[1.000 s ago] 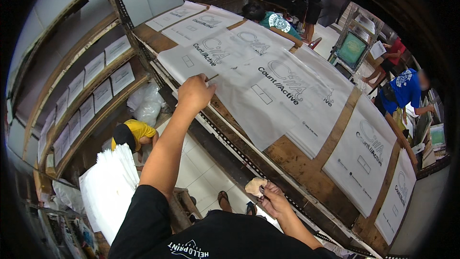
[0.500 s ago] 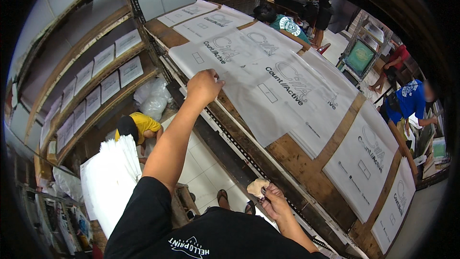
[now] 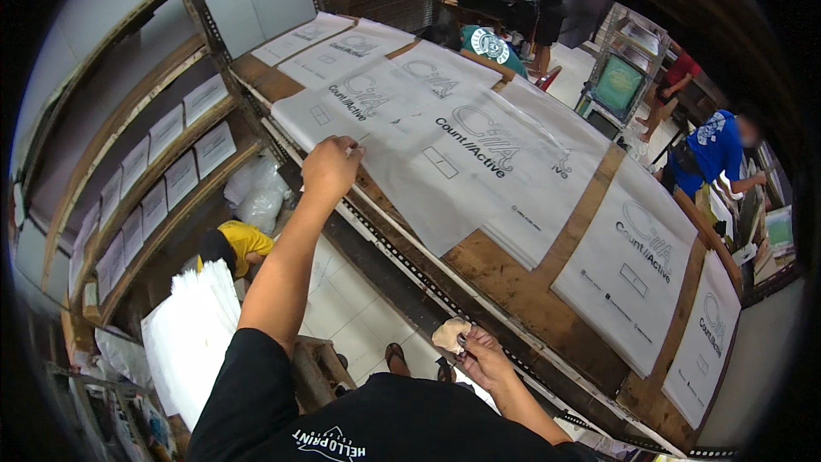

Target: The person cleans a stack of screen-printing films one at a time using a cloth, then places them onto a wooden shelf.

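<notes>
My left hand (image 3: 332, 167) is closed at the near edge of a thin, see-through white sheet (image 3: 402, 175) with black printing, its fingertips pinching that edge. The sheet lies askew across other printed white sheets on a long brown board, partly covering them. Low at the board's near side, my right hand (image 3: 486, 359) grips a crumpled beige piece (image 3: 451, 336) that looks like a rag or a soft pad. A small dark spot shows by the thumb, too small to name. More printed sheets (image 3: 629, 278) lie flat along the board to the right.
Curved-looking shelves (image 3: 162, 180) with printed sheets stand at left. A stack of white sheets (image 3: 192, 334) is beside my left arm. A person in yellow (image 3: 244, 244) crouches below. Across the board are people in green (image 3: 494, 50) and blue (image 3: 717, 154), and a framed screen (image 3: 617, 85).
The whole view has shifted slightly, so the board and sheets sit further left. Both hands keep their grips, with little visible movement relative to the board.
</notes>
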### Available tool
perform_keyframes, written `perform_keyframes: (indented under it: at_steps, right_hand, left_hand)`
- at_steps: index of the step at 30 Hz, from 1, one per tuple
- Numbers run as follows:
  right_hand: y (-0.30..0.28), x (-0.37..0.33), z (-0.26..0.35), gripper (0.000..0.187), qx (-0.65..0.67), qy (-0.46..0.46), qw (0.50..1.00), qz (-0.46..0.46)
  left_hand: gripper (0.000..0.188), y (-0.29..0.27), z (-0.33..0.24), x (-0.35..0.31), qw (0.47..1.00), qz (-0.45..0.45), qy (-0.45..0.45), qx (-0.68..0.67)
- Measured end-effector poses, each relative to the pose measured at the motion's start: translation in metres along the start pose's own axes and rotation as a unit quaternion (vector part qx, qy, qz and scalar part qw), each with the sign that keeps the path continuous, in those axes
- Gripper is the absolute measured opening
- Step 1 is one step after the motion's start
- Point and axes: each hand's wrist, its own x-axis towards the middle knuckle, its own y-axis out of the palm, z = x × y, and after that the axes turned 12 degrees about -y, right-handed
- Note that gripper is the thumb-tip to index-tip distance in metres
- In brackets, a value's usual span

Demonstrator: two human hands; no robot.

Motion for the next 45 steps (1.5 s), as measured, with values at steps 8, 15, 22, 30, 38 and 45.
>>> perform_keyframes:
  at_steps: [8,15,22,30,38,45]
  right_hand:
    - [-0.031,0.005,-0.013,0.006,0.032,-0.014,0.999,0.033]
    - [-0.050,0.003,-0.018,0.025,0.043,-0.015,0.998,0.033]
    - [-0.022,-0.017,0.003,0.012,0.028,-0.069,0.993,-0.093]
    - [-0.012,-0.022,0.010,0.013,0.048,-0.061,0.991,-0.107]
    - [-0.021,-0.015,0.001,0.009,0.027,-0.074,0.996,-0.048]
    - [-0.021,-0.013,0.007,0.014,0.050,-0.071,0.992,-0.089]
  left_hand:
    - [0.025,0.001,-0.016,0.053,0.977,0.071,0.161,-0.124]
    - [0.027,0.034,-0.062,0.114,0.945,0.270,0.106,-0.149]
    - [0.032,0.062,-0.065,0.132,0.955,0.230,0.184,-0.035]
    - [0.021,0.069,-0.083,0.133,0.964,0.199,0.168,0.058]
    - [0.019,0.041,-0.107,0.101,0.972,0.188,0.139,-0.008]
    - [0.019,0.012,-0.112,0.157,0.967,0.122,0.225,0.012]
